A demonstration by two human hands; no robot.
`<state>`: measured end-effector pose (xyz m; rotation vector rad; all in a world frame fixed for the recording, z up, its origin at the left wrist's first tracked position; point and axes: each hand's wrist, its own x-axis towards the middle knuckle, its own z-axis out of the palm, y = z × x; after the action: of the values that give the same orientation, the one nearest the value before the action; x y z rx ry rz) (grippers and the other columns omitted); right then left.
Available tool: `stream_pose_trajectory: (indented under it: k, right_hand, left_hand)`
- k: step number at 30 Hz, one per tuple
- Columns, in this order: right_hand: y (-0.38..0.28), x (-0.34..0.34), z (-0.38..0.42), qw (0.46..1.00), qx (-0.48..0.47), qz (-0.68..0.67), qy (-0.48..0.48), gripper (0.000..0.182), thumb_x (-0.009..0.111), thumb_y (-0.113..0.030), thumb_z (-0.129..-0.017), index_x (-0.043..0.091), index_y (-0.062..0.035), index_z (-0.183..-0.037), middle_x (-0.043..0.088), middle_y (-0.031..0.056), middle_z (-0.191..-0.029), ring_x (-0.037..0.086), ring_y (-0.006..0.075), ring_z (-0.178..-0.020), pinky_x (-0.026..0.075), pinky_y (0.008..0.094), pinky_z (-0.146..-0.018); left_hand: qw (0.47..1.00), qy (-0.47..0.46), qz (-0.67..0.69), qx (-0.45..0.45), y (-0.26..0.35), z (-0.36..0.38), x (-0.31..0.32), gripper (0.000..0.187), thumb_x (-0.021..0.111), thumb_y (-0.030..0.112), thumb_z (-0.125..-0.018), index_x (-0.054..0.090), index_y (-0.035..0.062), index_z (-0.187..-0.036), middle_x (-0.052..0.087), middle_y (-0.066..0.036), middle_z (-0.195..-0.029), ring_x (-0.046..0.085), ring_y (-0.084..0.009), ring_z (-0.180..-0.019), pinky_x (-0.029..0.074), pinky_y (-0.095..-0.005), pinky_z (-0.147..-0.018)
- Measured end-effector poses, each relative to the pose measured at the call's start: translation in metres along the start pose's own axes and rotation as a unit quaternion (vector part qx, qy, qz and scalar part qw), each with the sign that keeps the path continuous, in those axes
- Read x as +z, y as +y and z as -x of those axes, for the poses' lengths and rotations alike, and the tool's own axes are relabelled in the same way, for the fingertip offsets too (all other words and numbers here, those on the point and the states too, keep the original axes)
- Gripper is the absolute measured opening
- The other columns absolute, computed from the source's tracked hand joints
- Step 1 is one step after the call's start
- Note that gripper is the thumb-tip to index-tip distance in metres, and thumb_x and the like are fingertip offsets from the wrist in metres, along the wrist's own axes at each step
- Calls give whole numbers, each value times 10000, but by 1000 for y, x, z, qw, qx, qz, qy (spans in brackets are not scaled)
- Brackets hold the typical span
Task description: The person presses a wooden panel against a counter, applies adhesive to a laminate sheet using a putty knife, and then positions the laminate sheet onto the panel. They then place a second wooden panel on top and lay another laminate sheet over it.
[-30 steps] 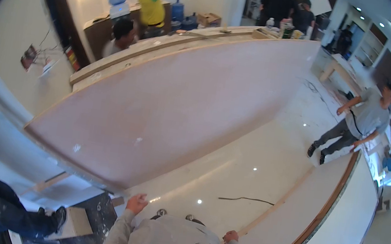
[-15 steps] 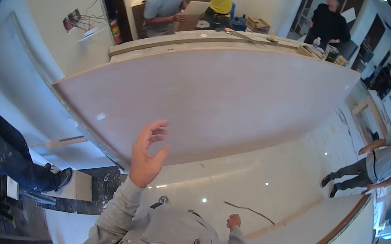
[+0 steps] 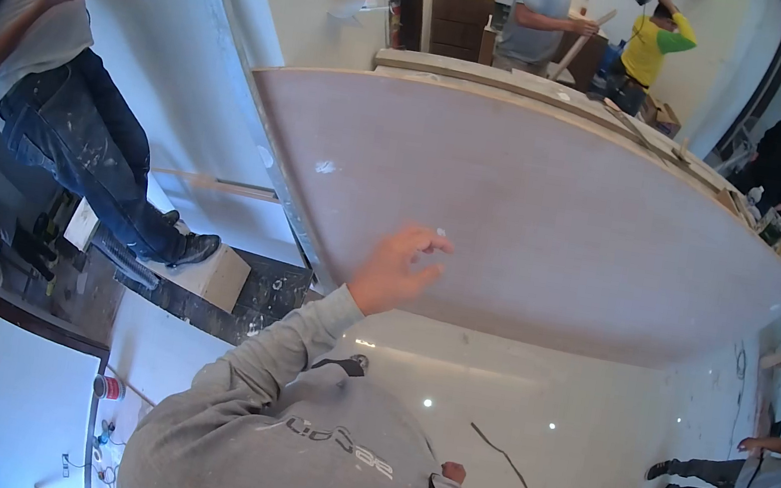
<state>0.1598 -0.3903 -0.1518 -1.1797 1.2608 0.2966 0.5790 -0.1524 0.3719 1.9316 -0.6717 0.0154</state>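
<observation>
While its grey sleeve stretches away from the body, the left hand (image 3: 397, 270) is raised with fingers spread loosely and holding nothing, its fingertips at or just short of the big board (image 3: 536, 215); contact cannot be told. That board is a smooth, flat, pinkish sheet standing on its long edge against the table (image 3: 535, 86), likely propped there for support. The right hand (image 3: 451, 472) hangs low near the glossy white floor (image 3: 531, 386), too small to tell its state.
</observation>
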Motion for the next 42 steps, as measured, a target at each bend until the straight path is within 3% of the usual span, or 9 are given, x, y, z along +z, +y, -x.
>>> stream_pose_trajectory:
  k: [6,10,14,17,22,32,38,41,42]
  right_hand:
    - [26,6,-12,999,41,2,28,161,547,-41,-845,577,14,-696,559,159,-597,575,285,-446,488,419,-380]
    - [-19,15,3,961,-26,274,-19,217,528,-79,-881,659,38,-754,661,160,-631,659,249,-497,561,391,-481]
    - [-76,65,39,963,-47,236,117,242,523,-130,-912,683,31,-829,703,142,-662,687,224,-519,585,360,-537]
    - [-110,108,60,973,-97,136,159,200,599,-154,-872,637,13,-975,689,138,-740,674,225,-561,584,366,-502]
    - [-142,171,94,969,-129,128,167,184,625,-152,-846,655,-7,-956,693,127,-748,673,216,-560,585,356,-508]
    - [14,216,136,969,14,71,238,211,616,-193,-893,678,-3,-961,709,123,-739,712,225,-613,600,380,-555]
    - [118,232,134,974,162,-7,160,228,598,-135,-877,711,55,-934,718,175,-803,716,269,-632,604,388,-557]
    - [155,220,111,977,39,205,41,241,581,-129,-873,707,64,-945,715,188,-816,714,280,-635,604,396,-564]
    - [117,222,135,977,127,49,164,254,585,-150,-873,710,59,-946,717,173,-803,712,265,-628,602,393,-562]
  left_hand:
    - [1000,-21,15,-15,-21,4,-17,321,706,139,-888,662,93,-1203,622,-53,-1235,587,-196,-1097,500,-363,-930]
    - [988,-29,119,90,3,-19,-66,295,695,142,-896,660,66,-1180,565,-111,-1318,574,-220,-1160,495,-386,-973]
    - [926,-59,316,198,52,-42,-130,571,609,600,-889,659,89,-1141,461,-222,-1402,445,-362,-1322,445,-543,-1009]
    - [814,-174,471,292,80,-53,-171,655,510,752,-884,689,155,-1086,352,-188,-1501,275,-381,-1431,374,-628,-1031]
    - [656,-367,561,347,108,-68,-204,530,483,597,-1001,726,196,-754,310,-101,-1515,159,-325,-1487,329,-660,-1086]
    - [621,-421,622,223,93,-62,-227,572,386,529,-1057,713,221,-702,374,-18,-1366,207,-313,-1464,380,-707,-1049]
    - [612,-440,616,229,99,-62,-214,511,393,500,-1061,715,214,-785,403,-25,-1281,220,-307,-1469,378,-705,-1059]
    - [604,-439,612,260,102,-63,-194,454,390,479,-1065,702,211,-872,405,-23,-1274,217,-278,-1479,373,-709,-1062]
    - [613,-434,610,253,107,-62,-188,431,390,469,-1067,690,208,-902,407,-20,-1272,215,-264,-1484,370,-712,-1063]
